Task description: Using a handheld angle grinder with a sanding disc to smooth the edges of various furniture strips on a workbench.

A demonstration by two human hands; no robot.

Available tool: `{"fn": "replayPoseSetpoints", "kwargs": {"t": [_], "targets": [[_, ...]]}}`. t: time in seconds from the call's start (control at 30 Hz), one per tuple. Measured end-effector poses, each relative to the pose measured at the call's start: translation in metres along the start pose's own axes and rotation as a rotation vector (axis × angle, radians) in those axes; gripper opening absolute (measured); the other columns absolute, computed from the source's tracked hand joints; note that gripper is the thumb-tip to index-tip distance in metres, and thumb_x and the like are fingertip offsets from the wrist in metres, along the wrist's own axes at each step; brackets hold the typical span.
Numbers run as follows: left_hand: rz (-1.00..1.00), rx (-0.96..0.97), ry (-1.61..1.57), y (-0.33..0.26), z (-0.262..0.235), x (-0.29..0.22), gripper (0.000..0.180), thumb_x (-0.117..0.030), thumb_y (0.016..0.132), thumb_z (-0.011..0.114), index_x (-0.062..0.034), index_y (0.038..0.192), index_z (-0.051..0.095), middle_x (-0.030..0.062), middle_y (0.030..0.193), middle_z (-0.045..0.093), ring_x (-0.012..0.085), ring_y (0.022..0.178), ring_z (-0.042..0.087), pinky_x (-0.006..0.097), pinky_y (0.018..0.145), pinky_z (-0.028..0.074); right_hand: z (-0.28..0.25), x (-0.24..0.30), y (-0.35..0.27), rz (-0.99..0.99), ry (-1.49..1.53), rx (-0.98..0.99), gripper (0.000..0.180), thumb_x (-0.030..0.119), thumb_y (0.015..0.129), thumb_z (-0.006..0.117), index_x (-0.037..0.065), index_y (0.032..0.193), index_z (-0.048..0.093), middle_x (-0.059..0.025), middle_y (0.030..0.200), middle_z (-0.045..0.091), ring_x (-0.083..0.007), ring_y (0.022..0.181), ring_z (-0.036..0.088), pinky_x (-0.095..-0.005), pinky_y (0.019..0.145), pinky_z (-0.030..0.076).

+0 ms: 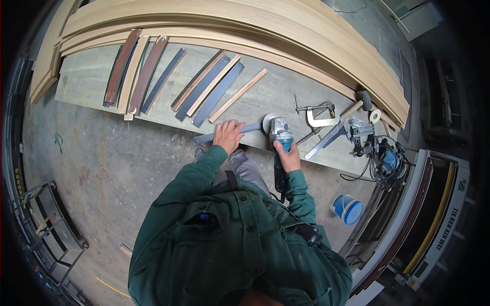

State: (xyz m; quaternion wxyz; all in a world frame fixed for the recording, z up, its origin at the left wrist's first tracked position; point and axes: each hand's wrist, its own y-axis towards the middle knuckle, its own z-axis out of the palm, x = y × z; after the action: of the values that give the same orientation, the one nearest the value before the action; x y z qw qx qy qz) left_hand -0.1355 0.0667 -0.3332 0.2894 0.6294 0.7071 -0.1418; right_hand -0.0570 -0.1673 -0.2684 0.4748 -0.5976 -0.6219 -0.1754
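Note:
My left hand [228,135] is closed over a narrow grey strip [204,138] at the front edge of the workbench, pressing on its middle. In my right hand [288,156] is an angle grinder [282,131] with a teal and black body, my fingers wrapped round it. Its round disc [268,122] sits at the right end of the strip; whether it is spinning cannot be made out. Just beyond my left hand lie several strips, among them a grey strip [218,94] and a thin bare-wood strip [239,95].
A C-clamp [322,121], a hammer [363,100], a tape roll [374,116] and a corded blue power tool [390,160] lie to the right on the bench [84,76]. Long wooden boards [229,15] line its far side. A blue bucket [348,209] stands on the floor.

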Motion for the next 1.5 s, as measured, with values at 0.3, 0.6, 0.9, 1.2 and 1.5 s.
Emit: {"fn": "replayPoseSetpoints", "kwargs": {"t": [0.3,0.6,0.9,1.2,1.5], "targets": [[-0.009,-0.006,0.028,0.001,-0.002,0.0,0.039,-0.024,0.081,0.066,-0.0161,0.118,0.061,0.0033,0.099,0.051,0.0216,0.096,0.05,0.037,0.084,0.034,0.008,0.016,-0.012,-0.009,-0.098,-0.013,0.077,0.051,0.076,0.073,0.001,0.129,0.048,-0.0187,0.109,0.065,-0.0271,0.1,0.063,-0.0349,0.088,0.047],[-0.031,0.043,0.006,0.001,0.0,0.001,0.039,-0.023,0.081,0.066,-0.0162,0.118,0.061,0.0033,0.101,0.05,0.0218,0.098,0.049,0.037,0.083,0.034,0.0,-0.005,-0.004,0.082,-0.003,-0.081,0.07,0.049,0.077,0.073,0.003,0.125,0.051,-0.0147,0.106,0.065,-0.022,0.095,0.062,-0.0327,0.085,0.047],[-0.014,0.038,0.012,0.002,-0.003,0.0,0.037,-0.025,0.084,0.063,-0.0166,0.119,0.06,0.0029,0.101,0.05,0.0214,0.099,0.049,0.037,0.084,0.034,-0.001,0.005,-0.002,0.066,-0.055,-0.061,0.076,0.054,0.075,0.073,-0.001,0.124,0.052,-0.017,0.106,0.065,-0.0244,0.097,0.063,-0.0345,0.085,0.047],[-0.029,0.049,0.002,0.003,-0.002,-0.001,0.037,-0.025,0.083,0.063,-0.0165,0.119,0.06,0.0032,0.101,0.05,0.0216,0.1,0.049,0.037,0.084,0.035,0.006,-0.008,-0.011,0.021,-0.044,-0.061,0.074,0.052,0.076,0.073,0.003,0.127,0.051,-0.0165,0.107,0.065,-0.0249,0.098,0.063,-0.0347,0.087,0.047],[-0.015,0.039,0.015,0.002,-0.002,-0.001,0.036,-0.025,0.084,0.062,-0.0154,0.119,0.06,0.0036,0.101,0.05,0.0219,0.1,0.049,0.037,0.086,0.035,0.003,-0.005,-0.012,0.082,-0.026,-0.073,0.072,0.049,0.076,0.074,0.001,0.125,0.052,-0.0154,0.106,0.065,-0.0229,0.095,0.062,-0.0333,0.085,0.047]]}}
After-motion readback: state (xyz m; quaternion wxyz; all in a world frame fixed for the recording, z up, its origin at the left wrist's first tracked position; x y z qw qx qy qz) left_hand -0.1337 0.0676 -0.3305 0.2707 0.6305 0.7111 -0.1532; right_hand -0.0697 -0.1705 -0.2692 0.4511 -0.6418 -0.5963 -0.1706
